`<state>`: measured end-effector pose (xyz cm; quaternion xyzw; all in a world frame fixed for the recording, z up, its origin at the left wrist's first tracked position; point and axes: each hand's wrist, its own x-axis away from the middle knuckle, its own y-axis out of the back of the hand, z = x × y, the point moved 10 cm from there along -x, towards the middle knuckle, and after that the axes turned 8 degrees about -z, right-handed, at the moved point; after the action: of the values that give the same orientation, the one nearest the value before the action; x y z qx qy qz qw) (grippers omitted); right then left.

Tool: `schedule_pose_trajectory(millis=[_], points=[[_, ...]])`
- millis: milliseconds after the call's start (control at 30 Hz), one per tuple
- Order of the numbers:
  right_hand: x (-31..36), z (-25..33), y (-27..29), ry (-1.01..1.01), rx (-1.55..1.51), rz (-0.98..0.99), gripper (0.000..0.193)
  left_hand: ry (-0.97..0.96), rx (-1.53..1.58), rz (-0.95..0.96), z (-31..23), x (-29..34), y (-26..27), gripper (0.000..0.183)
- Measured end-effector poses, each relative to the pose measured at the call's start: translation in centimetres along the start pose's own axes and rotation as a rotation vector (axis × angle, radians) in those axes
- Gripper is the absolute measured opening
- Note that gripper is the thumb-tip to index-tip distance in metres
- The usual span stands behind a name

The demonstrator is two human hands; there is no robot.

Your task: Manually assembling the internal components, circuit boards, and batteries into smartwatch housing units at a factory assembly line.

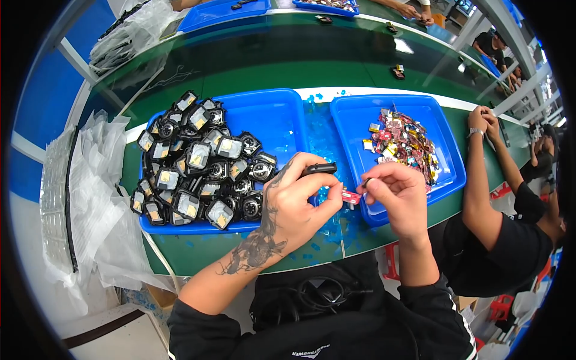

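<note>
My left hand (295, 195) is closed, with a black rounded piece (319, 168), perhaps a watch case seen edge-on, between its fingers. A small flat red part (350, 197), like a little battery, sticks out at that hand's thumb tip. Facing it, my right hand (401, 195) pinches thumb against fingers around a tiny dark bit (366, 182), too small to name. Left of my hands, a blue tray (294, 111) bears a heap of black watch cases (198, 156). To the right, a second blue tray (447, 174) contains a pile of small red, yellow and silver parts (402, 141).
Blue scraps (327, 138) litter the green bench (288, 255) between the trays. Clear plastic packaging (99, 198) hangs at the left. A co-worker (510, 228) sits close on my right, arms on the bench. Beyond runs a dark green belt (270, 60) with a few small parts.
</note>
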<state>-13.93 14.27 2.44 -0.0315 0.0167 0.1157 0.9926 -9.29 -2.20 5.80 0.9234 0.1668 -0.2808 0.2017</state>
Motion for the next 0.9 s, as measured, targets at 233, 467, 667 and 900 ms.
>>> schedule_pose_trajectory(millis=[233,467,667,900], points=[[1.0,0.1,1.0,-0.008,-0.008,-0.02,0.013,0.06,-0.108,0.024,1.2,0.1,-0.3,0.009],[1.5,0.8,0.2,0.067,-0.062,-0.001,0.015,0.439,0.467,0.199,2.8,0.7,-2.3,0.033],[1.4,1.7,-0.2,0.104,0.047,-0.038,0.015,0.36,0.463,0.229,1.4,0.8,-2.8,0.043],[1.5,4.8,-1.7,0.428,0.54,-0.166,0.012,0.623,0.812,0.272,3.1,2.7,-4.6,0.042]])
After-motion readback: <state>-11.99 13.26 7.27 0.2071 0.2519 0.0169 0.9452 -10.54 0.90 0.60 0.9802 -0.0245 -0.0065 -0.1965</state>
